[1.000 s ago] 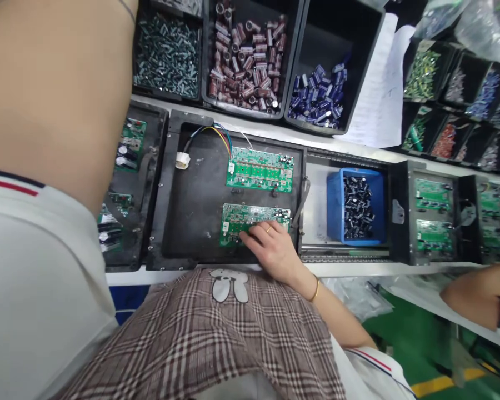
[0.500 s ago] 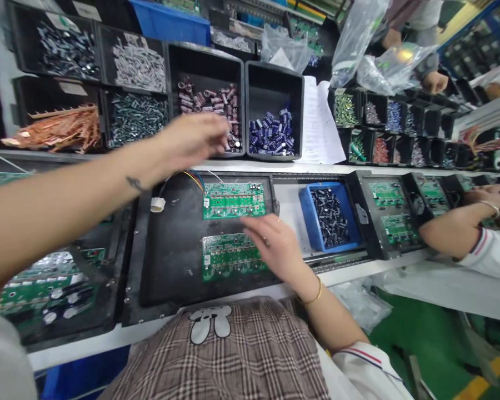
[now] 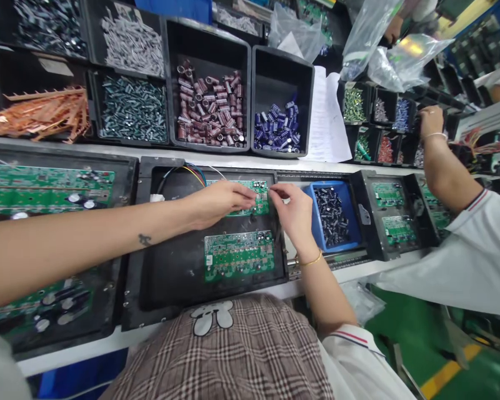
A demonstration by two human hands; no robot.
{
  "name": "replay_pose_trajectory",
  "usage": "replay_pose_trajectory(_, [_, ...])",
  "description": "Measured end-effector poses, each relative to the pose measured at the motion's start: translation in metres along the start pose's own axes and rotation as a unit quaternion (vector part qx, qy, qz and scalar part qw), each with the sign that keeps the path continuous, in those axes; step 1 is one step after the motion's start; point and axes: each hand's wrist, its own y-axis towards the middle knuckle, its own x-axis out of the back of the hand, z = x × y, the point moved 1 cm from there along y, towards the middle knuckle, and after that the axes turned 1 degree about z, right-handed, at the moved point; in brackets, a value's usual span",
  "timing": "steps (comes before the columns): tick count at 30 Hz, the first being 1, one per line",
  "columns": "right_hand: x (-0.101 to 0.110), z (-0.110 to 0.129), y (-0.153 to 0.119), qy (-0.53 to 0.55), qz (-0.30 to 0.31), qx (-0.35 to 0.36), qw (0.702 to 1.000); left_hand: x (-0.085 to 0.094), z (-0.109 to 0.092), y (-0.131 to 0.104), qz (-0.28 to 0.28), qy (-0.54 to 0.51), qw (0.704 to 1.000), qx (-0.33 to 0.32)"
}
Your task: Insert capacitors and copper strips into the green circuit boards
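My left hand (image 3: pixel 227 203) reaches over the upper green circuit board (image 3: pixel 261 206), its fingers drawn together near the board's right end. A small dark part seems to sit under its fingertips, too small to name. Just beyond the board's right edge, my right hand (image 3: pixel 294 214) pinches thumb and forefinger together; what lies between them is too small to make out. The left hand covers much of the upper board. Below it, a second green circuit board (image 3: pixel 239 256) lies flat in the same black tray (image 3: pixel 170 266), with coloured wires (image 3: pixel 195 173) at the tray's back edge.
A blue bin (image 3: pixel 352 244) of black capacitors stands right of the tray. Behind are black bins of brown capacitors (image 3: pixel 212 108), blue capacitors (image 3: pixel 277 128) and other parts. Another tray of boards (image 3: pixel 50 189) adjoins on the left. A co-worker's arm (image 3: pixel 441 166) reaches into bins at right.
My left hand has moved from the brown capacitor bin down to the upper board. My right hand has shifted up and right, off the lower board. The co-worker's arm has reached up to the bins.
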Motion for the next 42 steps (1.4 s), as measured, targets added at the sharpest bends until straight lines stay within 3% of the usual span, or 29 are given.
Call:
replay_pose_trajectory(6, [-0.021,-0.019,0.015,-0.060,0.030,-0.051,0.996,0.010,-0.012,-0.011,0.001,0.001,0.999,0.045])
replay_pose_trajectory(14, [-0.024,-0.022,0.021,-0.103,0.027,-0.080,0.991,0.011,-0.015,-0.014,-0.035,0.025,0.999,0.023])
replay_pose_trajectory(27, [-0.023,-0.019,0.027,-0.111,0.048,-0.101,0.988,0.014,-0.013,-0.012,-0.026,0.099,0.995,0.018])
replay_pose_trajectory(34, [-0.027,-0.006,0.031,-0.230,0.075,-0.110,0.964,0.015,-0.012,-0.009,0.002,0.140,0.990,0.008])
replay_pose_trajectory(42, [-0.025,-0.002,0.034,-0.204,0.084,-0.113,0.969,0.010,-0.011,-0.007,0.002,0.157,0.987,-0.013])
